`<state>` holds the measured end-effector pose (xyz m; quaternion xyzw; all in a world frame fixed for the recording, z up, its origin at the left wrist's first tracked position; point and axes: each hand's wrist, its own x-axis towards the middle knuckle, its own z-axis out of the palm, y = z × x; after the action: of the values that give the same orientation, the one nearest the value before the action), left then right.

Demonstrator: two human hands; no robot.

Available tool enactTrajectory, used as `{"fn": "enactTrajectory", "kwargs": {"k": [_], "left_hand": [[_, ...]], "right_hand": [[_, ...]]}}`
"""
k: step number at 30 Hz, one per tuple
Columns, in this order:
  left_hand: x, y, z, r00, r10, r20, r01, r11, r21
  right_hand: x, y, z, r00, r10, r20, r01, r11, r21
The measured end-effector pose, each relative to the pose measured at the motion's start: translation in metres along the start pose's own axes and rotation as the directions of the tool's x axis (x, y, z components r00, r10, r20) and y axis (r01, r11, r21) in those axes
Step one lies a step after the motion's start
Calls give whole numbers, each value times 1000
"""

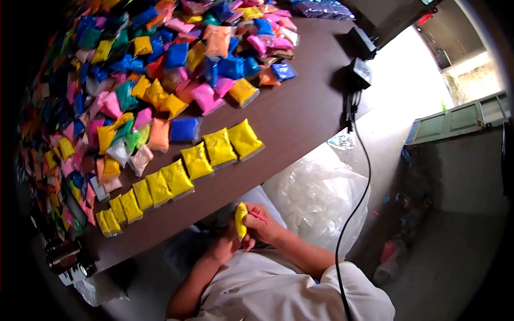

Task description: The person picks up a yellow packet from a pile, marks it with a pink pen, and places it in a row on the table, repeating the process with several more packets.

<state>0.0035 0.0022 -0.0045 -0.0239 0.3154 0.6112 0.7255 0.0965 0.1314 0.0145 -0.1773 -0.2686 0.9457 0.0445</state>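
Observation:
Over my lap, just off the table's near edge, both hands are closed around one small yellow packet (241, 220). My left hand (227, 245) grips it from below, with its fingers partly hidden. My right hand (261, 227) pinches the packet's side and also holds a thin pink stick-like tool (259, 216), whose exact kind I cannot make out. In front of my hands, a slanting row of several yellow packets (174, 178) lies along the brown table (289, 115).
A large heap of multicoloured packets (176, 56) covers the table's far left. Black adapters (360, 74) sit at the right edge, with a black cable (368, 166) hanging down. A black device (69, 262) stands at the near left corner. Clear plastic bags (321, 192) lie beside my lap.

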Motion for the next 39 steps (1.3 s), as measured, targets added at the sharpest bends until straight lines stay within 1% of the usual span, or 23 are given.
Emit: {"fn": "enactTrajectory", "kwargs": {"k": [1,2,3,5,6,8,9,13,15,16,17,18,19,21,22,23,25,29,32,34,35,37,39], "left_hand": [[1,-4,-2,999,-31,-40,35,992,125],[0,-7,-1,997,-33,-69,44,984,174],[0,-4,5,994,-40,-102,61,974,219],[1,-3,3,994,4,-113,29,957,287],[0,-2,0,990,-19,-142,63,949,309],[-2,0,1,993,37,-113,-5,963,271],[-3,1,2,993,46,-111,-20,973,230],[-7,6,9,989,97,-109,-70,972,223],[-10,13,22,967,203,-154,-85,828,555],[-11,14,26,956,215,-198,-71,828,555],[-11,14,23,955,216,-204,-69,829,555],[-11,12,17,955,232,-183,-71,784,617],[-10,10,13,956,246,-161,-75,733,676],[-10,6,13,949,272,-163,-98,741,664],[-10,6,14,943,283,-176,-108,760,641],[-10,5,14,937,293,-190,-118,779,616],[-8,3,16,938,298,-176,-122,762,636],[-6,0,16,948,276,-155,-118,764,634],[-7,2,18,924,317,-213,-102,743,662],[-4,0,13,922,325,-211,-116,752,649],[-3,-1,12,920,333,-207,-132,761,636],[-4,4,14,933,291,-211,-81,742,665],[-3,5,15,945,247,-216,-31,722,691]], "right_hand": [[1,2,2,995,28,-101,-30,999,-18],[5,16,-4,975,-78,-206,56,992,-114],[0,-5,15,967,38,-251,-60,995,-79],[1,-4,15,952,-52,-302,-3,984,-180],[1,-3,15,935,-132,-329,52,969,-240],[3,-7,18,891,-263,-370,145,937,-317],[3,-7,18,894,-254,-369,138,940,-313],[0,0,18,885,-292,-362,121,896,-427],[2,9,16,880,-350,-321,135,833,-536],[1,9,18,883,-344,-319,134,836,-532],[-1,5,20,890,-296,-347,127,891,-435],[-2,2,22,896,-244,-371,117,936,-332],[-2,0,22,898,-239,-369,114,937,-329],[-2,-4,21,902,-270,-337,95,886,-454],[-2,-5,19,923,-268,-276,99,858,-505],[-3,-7,18,923,-268,-276,99,858,-504],[-4,-10,17,941,-150,-302,-24,864,-504],[-7,-9,17,934,-153,-323,4,908,-419],[-3,-7,10,937,-202,-284,44,877,-478],[2,-3,8,905,-380,-194,200,780,-593],[1,-4,7,905,-378,-195,199,782,-591],[-1,-6,6,931,-252,-264,59,817,-573],[-2,-8,8,932,-228,-281,48,848,-528]]}}
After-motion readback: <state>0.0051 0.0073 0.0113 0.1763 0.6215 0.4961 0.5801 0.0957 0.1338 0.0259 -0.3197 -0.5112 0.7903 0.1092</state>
